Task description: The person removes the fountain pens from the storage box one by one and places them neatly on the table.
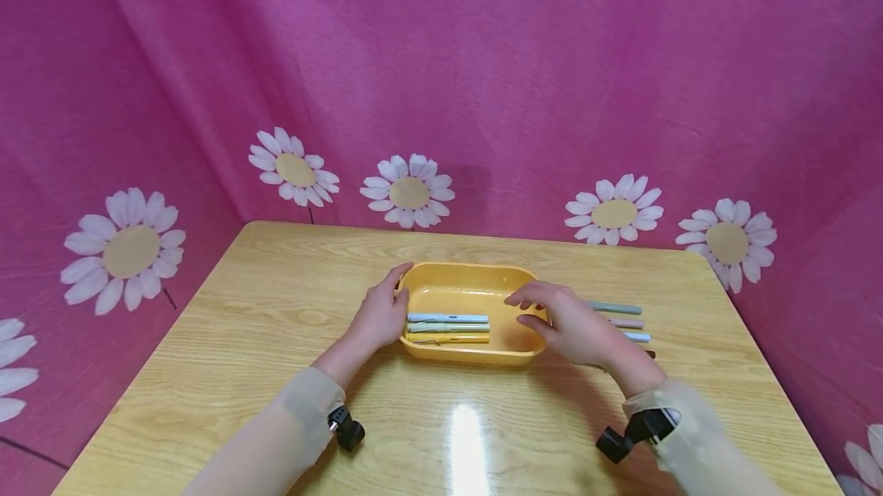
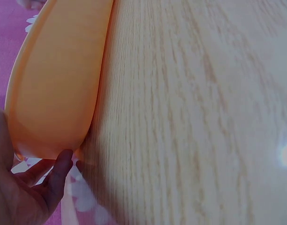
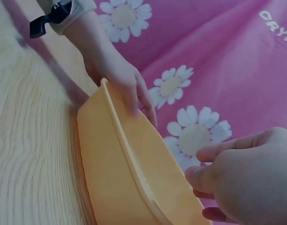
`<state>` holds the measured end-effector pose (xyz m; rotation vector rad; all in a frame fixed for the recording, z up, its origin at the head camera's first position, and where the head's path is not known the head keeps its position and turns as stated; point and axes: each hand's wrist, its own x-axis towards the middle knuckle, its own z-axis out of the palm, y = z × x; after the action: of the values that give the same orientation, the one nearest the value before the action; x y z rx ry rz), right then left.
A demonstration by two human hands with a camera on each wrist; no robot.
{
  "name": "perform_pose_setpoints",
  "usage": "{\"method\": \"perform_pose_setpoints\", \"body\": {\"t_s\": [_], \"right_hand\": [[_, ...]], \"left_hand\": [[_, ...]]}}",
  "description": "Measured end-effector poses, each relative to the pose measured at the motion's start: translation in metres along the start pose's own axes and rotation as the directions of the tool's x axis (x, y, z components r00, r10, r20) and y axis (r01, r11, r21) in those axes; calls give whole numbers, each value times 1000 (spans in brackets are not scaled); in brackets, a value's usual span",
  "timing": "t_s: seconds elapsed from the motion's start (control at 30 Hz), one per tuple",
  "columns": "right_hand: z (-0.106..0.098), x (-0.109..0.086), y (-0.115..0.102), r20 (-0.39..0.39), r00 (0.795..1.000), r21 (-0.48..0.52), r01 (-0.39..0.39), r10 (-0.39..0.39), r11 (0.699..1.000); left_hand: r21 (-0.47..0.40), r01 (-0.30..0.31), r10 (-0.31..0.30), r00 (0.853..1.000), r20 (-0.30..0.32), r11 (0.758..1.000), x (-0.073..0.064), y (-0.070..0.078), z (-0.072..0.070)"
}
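A yellow plastic tray (image 1: 469,357) sits on the table. My left hand (image 1: 379,316) grips its left end, fingers and thumb at the rim. Inside, at the left, a light blue pen (image 1: 455,318), a pale green pen (image 1: 455,327) and a yellow pen (image 1: 465,338) lie side by side. Over the tray's right end hovers my right hand (image 1: 571,325), thumb and fingers apart with nothing between them. The right wrist view shows this hand (image 3: 249,176) beside the tray wall (image 3: 106,168); the pens are hidden there.
Right of the tray, partly behind my right hand, lie a teal pen (image 1: 617,307), a pinkish pen (image 1: 628,323), a light blue pen (image 1: 638,337) and a dark pen (image 1: 651,354). Beyond the wooden table (image 1: 303,274) hangs a magenta cloth (image 1: 483,82) with daisies.
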<state>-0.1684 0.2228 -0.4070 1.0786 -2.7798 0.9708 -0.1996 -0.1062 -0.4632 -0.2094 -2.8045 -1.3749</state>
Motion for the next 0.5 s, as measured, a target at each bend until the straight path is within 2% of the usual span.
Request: {"method": "perform_pose_setpoints", "body": {"t_s": [0.5], "right_hand": [[29,46,2,47,995,108,86,-91,990]], "left_hand": [[-2,14,-14,1000,4,1000,0,1,0]]}}
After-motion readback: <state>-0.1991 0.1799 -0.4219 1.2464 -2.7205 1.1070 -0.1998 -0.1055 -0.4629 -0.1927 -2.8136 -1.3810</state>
